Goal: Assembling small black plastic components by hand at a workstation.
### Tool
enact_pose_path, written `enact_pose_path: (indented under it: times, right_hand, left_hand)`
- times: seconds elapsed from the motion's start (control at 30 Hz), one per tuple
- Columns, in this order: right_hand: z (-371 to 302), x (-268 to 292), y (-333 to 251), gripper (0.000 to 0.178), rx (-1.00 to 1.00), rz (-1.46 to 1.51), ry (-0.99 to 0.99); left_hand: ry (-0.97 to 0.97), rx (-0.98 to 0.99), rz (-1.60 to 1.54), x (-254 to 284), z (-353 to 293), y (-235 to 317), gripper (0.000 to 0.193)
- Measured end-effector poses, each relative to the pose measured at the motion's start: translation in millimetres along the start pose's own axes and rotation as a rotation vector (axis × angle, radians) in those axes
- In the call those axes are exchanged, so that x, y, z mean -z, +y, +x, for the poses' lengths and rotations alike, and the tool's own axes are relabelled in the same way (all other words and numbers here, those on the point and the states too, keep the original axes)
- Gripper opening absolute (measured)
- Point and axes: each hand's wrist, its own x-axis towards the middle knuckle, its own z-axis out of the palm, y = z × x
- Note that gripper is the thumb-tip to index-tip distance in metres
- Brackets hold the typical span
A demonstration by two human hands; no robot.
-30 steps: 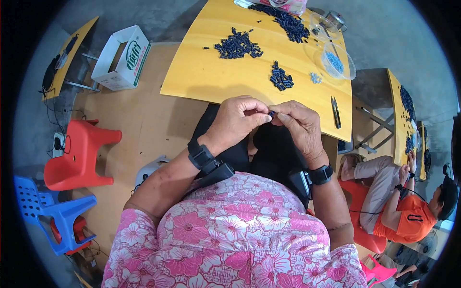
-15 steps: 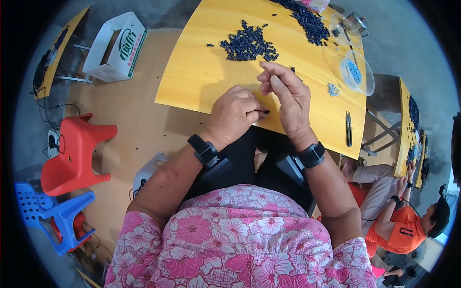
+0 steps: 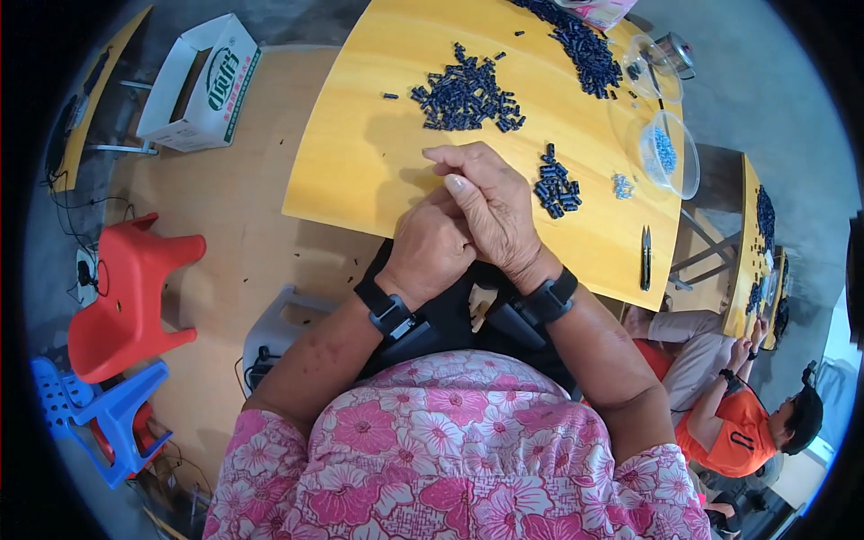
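Note:
My left hand [image 3: 423, 250] is closed in a fist just past the table's near edge, its fingertips covered by my other hand. My right hand [image 3: 495, 205] lies against it with the fingers bent and the thumb pressed close to them. Whatever is between the hands is hidden. On the yellow table [image 3: 351, 180], beyond my hands, spreads a large heap of short black plastic pieces [image 3: 463, 90]. A smaller cluster of black pieces [image 3: 558, 187] sits right of my right hand.
Farther right are small silvery parts [image 3: 623, 186], black thread snips [image 3: 646, 256] and a clear bowl [image 3: 688, 171] of light blue bits. Another black heap [image 3: 587, 56] lies at the back. Left are a white carton [image 3: 202, 90] and red chair [image 3: 126, 306]. A co-worker in orange [image 3: 738, 432] sits right.
My right hand has swung left and down onto my left hand, uncovering the smaller black cluster. The black piece that showed at my left fingertips is now out of sight.

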Motion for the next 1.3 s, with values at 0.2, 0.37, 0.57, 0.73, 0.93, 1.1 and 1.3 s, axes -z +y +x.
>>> enact_pose_path:
  times: [0.2,0.37,0.57,0.73,0.93,1.1,1.3]
  right_hand:
    - [1.5,0.8,6.5,0.034,0.118,-0.113,-0.014]
    - [-0.1,0.9,6.6,0.040,0.090,-0.079,-0.026]
    - [2.1,2.9,8.4,0.045,0.106,-0.085,-0.035]
    - [1.7,1.2,12.6,0.048,0.109,-0.090,-0.037]
    - [0.8,0.1,12.1,0.051,0.090,-0.083,-0.056]
    - [-0.9,0.1,16.1,0.052,0.100,-0.108,-0.046]
    - [0.9,0.6,8.8,0.043,0.122,-0.149,-0.056]
  left_hand:
    - [-0.062,0.120,0.012,-6.0,-6.0,-3.9,0.015]
    - [0.003,0.153,-0.053,-6.8,-5.3,0.5,0.021]
    - [0.000,0.311,-0.160,-6.4,-4.3,4.5,0.029]
    - [-0.060,0.440,-0.166,-3.9,-2.1,6.4,0.033]
    - [-0.064,0.315,-0.084,-1.6,-0.9,5.7,0.032]
    - [-0.080,0.321,-0.066,-1.9,-1.9,4.6,0.031]
    - [0.000,0.314,-0.163,-2.9,-2.5,8.3,0.025]
